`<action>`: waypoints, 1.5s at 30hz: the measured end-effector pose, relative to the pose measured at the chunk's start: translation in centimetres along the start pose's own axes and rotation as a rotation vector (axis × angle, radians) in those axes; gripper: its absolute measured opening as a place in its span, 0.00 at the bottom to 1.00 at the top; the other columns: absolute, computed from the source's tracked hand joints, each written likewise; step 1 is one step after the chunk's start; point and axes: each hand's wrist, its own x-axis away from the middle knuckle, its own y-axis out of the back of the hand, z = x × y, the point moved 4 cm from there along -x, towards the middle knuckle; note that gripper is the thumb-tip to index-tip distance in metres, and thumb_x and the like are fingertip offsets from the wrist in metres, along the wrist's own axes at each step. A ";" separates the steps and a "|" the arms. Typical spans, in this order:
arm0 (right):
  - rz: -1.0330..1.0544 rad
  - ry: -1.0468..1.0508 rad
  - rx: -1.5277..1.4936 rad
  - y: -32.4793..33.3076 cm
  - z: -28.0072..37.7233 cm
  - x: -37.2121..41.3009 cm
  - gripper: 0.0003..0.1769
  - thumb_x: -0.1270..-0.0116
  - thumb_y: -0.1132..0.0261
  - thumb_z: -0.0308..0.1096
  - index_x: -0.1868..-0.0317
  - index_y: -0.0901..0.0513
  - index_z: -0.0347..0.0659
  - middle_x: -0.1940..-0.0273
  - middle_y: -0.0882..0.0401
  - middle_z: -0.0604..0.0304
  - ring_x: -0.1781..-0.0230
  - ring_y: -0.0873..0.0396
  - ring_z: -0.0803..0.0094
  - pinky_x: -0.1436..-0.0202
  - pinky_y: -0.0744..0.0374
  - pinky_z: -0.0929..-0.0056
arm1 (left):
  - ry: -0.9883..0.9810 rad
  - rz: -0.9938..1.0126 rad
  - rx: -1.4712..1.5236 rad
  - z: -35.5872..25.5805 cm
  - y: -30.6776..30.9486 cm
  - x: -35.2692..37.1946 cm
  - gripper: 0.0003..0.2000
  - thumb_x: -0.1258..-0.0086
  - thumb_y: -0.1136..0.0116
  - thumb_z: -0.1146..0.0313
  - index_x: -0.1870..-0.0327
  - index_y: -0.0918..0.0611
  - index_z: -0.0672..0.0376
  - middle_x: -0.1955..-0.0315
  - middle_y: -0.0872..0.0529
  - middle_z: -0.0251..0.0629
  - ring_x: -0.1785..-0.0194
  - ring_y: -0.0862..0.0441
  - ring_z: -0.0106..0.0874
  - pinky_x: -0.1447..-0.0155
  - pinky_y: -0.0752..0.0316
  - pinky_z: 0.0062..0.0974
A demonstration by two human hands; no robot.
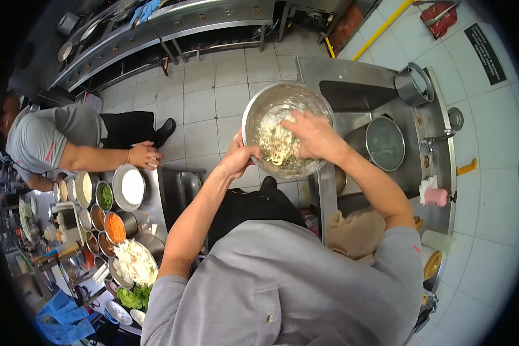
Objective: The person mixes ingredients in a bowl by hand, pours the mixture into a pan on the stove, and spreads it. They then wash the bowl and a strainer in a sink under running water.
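A large metal mixing bowl [252, 109] is held up in front of me, tilted so its inside faces me. My left hand [239, 157] grips the bowl's near-left rim, thumb over the edge. Inside the bowl lies a pale, shredded mixture [278, 151] with a floury look, and white residue coats the wall. My right hand [310, 134] reaches into the bowl over the mixture, fingers bent down into it. Some of its fingertips are hidden or blurred, so what they grasp cannot be made out.
At right, a steel sink [352, 95] holds a large pot [384, 144] beside a faucet [438, 140]. Another pot [414, 85] stands on its ledge. To the left, a co-worker [57, 138] stands by a counter with ingredient containers, shredded carrot [115, 228] and a heaped bowl of shreds [136, 262].
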 end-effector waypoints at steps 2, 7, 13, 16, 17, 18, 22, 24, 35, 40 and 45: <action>-0.244 -0.052 0.001 1.4 -3.1 -1.8 0.39 0.52 0.23 0.35 0.36 0.22 0.50 0.44 0.24 0.50 0.48 0.19 0.47 0.49 0.16 0.53 | -0.015 -0.037 -0.013 -1.5 0.1 -2.1 0.32 0.48 0.43 0.85 0.37 0.29 0.60 0.56 0.19 0.35 0.60 0.18 0.26 0.62 0.20 0.25; -0.597 -0.282 -0.288 6.8 -7.9 -5.9 0.30 0.50 0.24 0.34 0.45 0.21 0.38 0.53 0.20 0.49 0.55 0.17 0.48 0.49 0.19 0.55 | -0.142 -0.017 -0.049 -5.7 -0.6 -9.2 0.37 0.48 0.44 0.86 0.31 0.32 0.55 0.53 0.20 0.38 0.59 0.19 0.28 0.68 0.20 0.25; -0.669 -0.400 -0.579 6.5 -13.6 -10.7 0.22 0.45 0.23 0.32 0.50 0.17 0.34 0.48 0.16 0.47 0.45 0.16 0.53 0.41 0.21 0.59 | -0.196 0.048 -0.070 -10.2 -2.7 -16.9 0.35 0.48 0.44 0.86 0.33 0.31 0.57 0.53 0.20 0.37 0.57 0.18 0.30 0.63 0.17 0.28; -0.727 -0.561 -0.365 1.2 -17.6 -12.3 0.29 0.44 0.21 0.37 0.44 0.17 0.34 0.39 0.21 0.42 0.34 0.24 0.50 0.31 0.26 0.60 | -0.159 0.128 -0.068 -11.7 -3.1 -21.0 0.36 0.47 0.44 0.86 0.32 0.32 0.57 0.50 0.20 0.39 0.55 0.17 0.32 0.62 0.14 0.30; -0.638 -0.638 -0.369 1.3 -17.5 -12.4 0.40 0.45 0.20 0.41 0.34 0.23 0.32 0.31 0.28 0.38 0.27 0.31 0.47 0.24 0.33 0.61 | -0.152 0.146 -0.049 -12.2 -3.4 -21.9 0.36 0.47 0.44 0.86 0.31 0.33 0.57 0.50 0.19 0.39 0.55 0.17 0.31 0.63 0.14 0.29; -0.704 -0.711 -0.424 1.1 -17.4 -12.2 0.42 0.46 0.20 0.41 0.33 0.25 0.31 0.33 0.27 0.38 0.27 0.32 0.47 0.24 0.33 0.60 | -0.142 0.159 -0.032 -12.7 -3.6 -22.7 0.37 0.47 0.44 0.86 0.31 0.33 0.56 0.51 0.19 0.39 0.56 0.17 0.31 0.65 0.15 0.28; -0.915 -1.043 -0.886 -2.0 -16.6 -12.1 0.45 0.47 0.21 0.34 0.31 0.31 0.29 0.37 0.25 0.41 0.34 0.25 0.51 0.31 0.25 0.58 | -0.153 0.267 -0.127 -12.6 -4.6 -25.1 0.44 0.46 0.41 0.88 0.24 0.39 0.51 0.43 0.26 0.45 0.55 0.17 0.30 0.66 0.20 0.24; -1.128 -1.080 -1.454 -4.7 -15.3 -12.9 0.41 0.46 0.21 0.30 0.33 0.30 0.29 0.37 0.25 0.43 0.37 0.22 0.55 0.37 0.20 0.60 | -0.123 0.348 -0.206 -11.8 -5.2 -25.8 0.45 0.46 0.40 0.87 0.24 0.41 0.50 0.45 0.26 0.45 0.54 0.18 0.31 0.61 0.21 0.25; -1.508 -1.073 -1.346 0.4 -18.1 -9.3 0.20 0.38 0.31 0.20 0.45 0.20 0.35 0.57 0.13 0.56 0.60 0.15 0.69 0.56 0.15 0.70 | 0.159 0.542 -0.307 -10.3 -7.8 -29.5 0.40 0.45 0.43 0.82 0.28 0.38 0.46 0.49 0.23 0.38 0.54 0.19 0.29 0.70 0.21 0.25; -1.280 -1.059 -1.137 4.9 -18.6 -7.8 0.10 0.33 0.33 0.26 0.52 0.14 0.35 0.60 0.12 0.60 0.64 0.15 0.74 0.59 0.17 0.73 | 0.220 0.513 -0.126 -11.8 -10.9 -30.5 0.35 0.45 0.45 0.82 0.33 0.35 0.47 0.49 0.22 0.34 0.55 0.19 0.27 0.74 0.24 0.22; -0.709 -1.017 -0.413 6.1 -19.3 -6.8 0.28 0.48 0.22 0.37 0.46 0.14 0.34 0.45 0.18 0.34 0.42 0.21 0.42 0.35 0.24 0.56 | 0.162 0.510 -0.108 -12.3 -12.5 -32.2 0.34 0.45 0.44 0.83 0.34 0.34 0.47 0.52 0.21 0.32 0.60 0.21 0.22 0.78 0.32 0.18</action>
